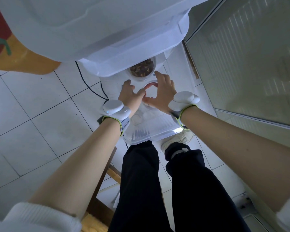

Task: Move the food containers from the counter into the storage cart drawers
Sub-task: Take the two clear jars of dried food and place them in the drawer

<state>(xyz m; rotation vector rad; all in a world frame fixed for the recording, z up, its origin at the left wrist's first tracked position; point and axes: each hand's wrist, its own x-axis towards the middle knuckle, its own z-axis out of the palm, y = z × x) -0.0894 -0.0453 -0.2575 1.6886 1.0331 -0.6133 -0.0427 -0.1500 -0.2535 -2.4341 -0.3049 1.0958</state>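
Forearms [84,156] lead to left grip [128,96] and right grip [162,92], both curled round the pink-filled container [151,92] between them

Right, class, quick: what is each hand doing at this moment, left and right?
Left hand: thumb touches the pink-food container; a grip cannot be told.
Right hand: holds that container, thumb and fingers curled round it.

White drawer [151,137]; brown-filled container [141,68]; pink-filled container [151,90]; black trousers [141,181].
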